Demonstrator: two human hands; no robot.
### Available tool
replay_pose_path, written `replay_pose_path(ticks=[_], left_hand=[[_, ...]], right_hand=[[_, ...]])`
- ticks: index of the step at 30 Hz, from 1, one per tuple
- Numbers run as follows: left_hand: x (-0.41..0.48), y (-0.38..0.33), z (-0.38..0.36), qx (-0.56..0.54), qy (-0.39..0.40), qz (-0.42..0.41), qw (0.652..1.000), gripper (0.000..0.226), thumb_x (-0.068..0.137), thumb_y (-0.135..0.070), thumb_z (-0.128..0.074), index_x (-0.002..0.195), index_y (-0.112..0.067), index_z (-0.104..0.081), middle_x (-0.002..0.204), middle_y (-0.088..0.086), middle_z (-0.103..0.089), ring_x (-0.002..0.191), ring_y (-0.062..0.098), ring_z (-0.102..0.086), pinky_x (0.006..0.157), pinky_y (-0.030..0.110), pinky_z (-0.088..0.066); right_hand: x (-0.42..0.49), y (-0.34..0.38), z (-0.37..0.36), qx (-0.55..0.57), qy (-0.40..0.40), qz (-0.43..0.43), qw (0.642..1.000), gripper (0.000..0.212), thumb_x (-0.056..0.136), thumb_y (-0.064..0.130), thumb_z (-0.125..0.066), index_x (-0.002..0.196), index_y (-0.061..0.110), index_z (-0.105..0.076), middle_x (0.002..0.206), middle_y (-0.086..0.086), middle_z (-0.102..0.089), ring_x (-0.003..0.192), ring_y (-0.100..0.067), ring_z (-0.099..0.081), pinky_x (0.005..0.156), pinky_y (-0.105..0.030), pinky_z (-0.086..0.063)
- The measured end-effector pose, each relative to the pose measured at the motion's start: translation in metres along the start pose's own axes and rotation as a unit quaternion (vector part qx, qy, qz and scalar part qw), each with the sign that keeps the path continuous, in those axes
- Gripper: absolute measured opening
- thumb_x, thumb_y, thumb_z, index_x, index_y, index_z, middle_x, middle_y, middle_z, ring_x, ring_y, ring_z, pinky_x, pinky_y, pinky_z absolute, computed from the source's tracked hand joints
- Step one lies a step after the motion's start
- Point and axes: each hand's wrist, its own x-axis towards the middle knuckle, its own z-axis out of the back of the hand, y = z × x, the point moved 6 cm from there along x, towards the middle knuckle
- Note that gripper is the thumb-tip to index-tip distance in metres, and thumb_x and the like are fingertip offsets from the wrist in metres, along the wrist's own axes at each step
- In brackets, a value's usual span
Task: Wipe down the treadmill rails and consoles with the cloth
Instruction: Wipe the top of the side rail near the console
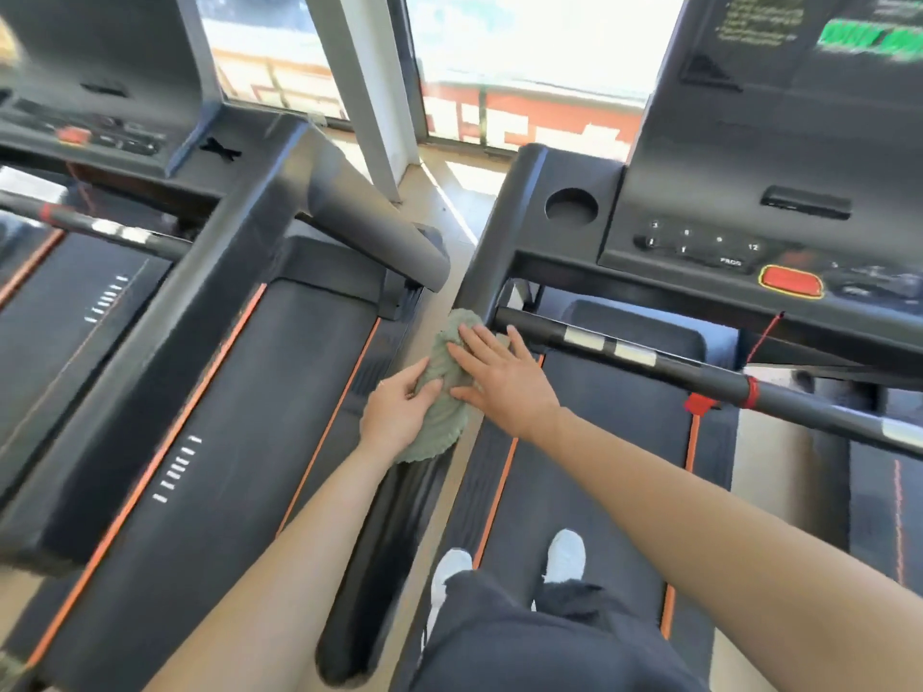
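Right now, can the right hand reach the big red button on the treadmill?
Probably yes. The right hand lies flat on the cloth, gripping nothing, and the red button is uncovered. It would only need to lift over the black crossbar between them.

Cloth (pixel 440 421), seemingly, on left rail (pixel 487 252)

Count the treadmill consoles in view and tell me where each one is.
2. The left console is at the upper left; the right console is at the upper right, directly ahead. Others may lie outside the frame.
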Motion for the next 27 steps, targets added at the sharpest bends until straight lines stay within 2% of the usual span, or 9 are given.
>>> replay_pose_path(ticks=[5, 11, 17, 21, 27], left_hand=[[-0.016, -0.024, -0.004, 0.062, -0.043, 0.007, 0.997, 0.064, 0.084, -0.049, -0.073, 0.144, -0.046, -0.050, 0.129, -0.022, -0.067, 0.119, 0.009, -0.063, 0.102, 0.044, -0.052], [0.001, -0.067, -0.013, 0.197, -0.089, 0.007, 0.976, 0.068, 0.092, -0.054, -0.067, 0.153, -0.041, -0.042, 0.137, -0.011, -0.063, 0.126, 0.018, -0.058, 0.094, 0.036, -0.047], [0.044, -0.097, -0.026, 0.225, -0.103, 0.012, 0.969, 0.071, 0.093, -0.057, -0.064, 0.156, -0.039, -0.036, 0.137, -0.006, -0.064, 0.128, 0.025, -0.057, 0.098, 0.042, -0.047], [0.075, -0.121, -0.033, 0.229, -0.108, -0.007, 0.967, 0.072, 0.094, -0.057, -0.062, 0.157, -0.037, -0.034, 0.136, -0.007, -0.064, 0.126, 0.024, -0.059, 0.094, 0.040, -0.047], [0.128, -0.147, -0.039, 0.227, -0.103, -0.035, 0.968, 0.075, 0.092, -0.065, -0.058, 0.157, -0.039, -0.032, 0.140, -0.011, -0.061, 0.125, 0.019, -0.059, 0.094, 0.038, -0.049]], right_hand=[[0.035, -0.040, 0.024, -0.035, 0.046, 0.046, 0.997, 0.070, 0.100, 0.058, -0.042, 0.160, 0.027, -0.021, 0.169, 0.001, -0.012, 0.156, -0.018, -0.008, 0.124, -0.054, 0.002], [0.073, -0.068, 0.040, -0.042, 0.077, 0.071, 0.994, 0.072, 0.099, 0.061, -0.043, 0.160, 0.030, -0.020, 0.169, 0.003, -0.010, 0.156, -0.018, -0.003, 0.124, -0.053, 0.003], [0.111, -0.108, 0.061, -0.031, 0.085, 0.090, 0.992, 0.072, 0.097, 0.062, -0.045, 0.159, 0.033, -0.022, 0.168, 0.006, -0.013, 0.156, -0.015, -0.003, 0.124, -0.049, 0.003], [0.131, -0.138, 0.071, -0.045, 0.072, 0.082, 0.993, 0.072, 0.098, 0.062, -0.044, 0.159, 0.033, -0.021, 0.168, 0.005, -0.014, 0.156, -0.016, -0.005, 0.123, -0.050, 0.004], [0.169, -0.179, 0.090, -0.072, 0.095, 0.061, 0.991, 0.071, 0.099, 0.065, -0.036, 0.160, 0.035, -0.016, 0.169, 0.008, -0.009, 0.155, -0.014, -0.001, 0.122, -0.051, 0.007]])
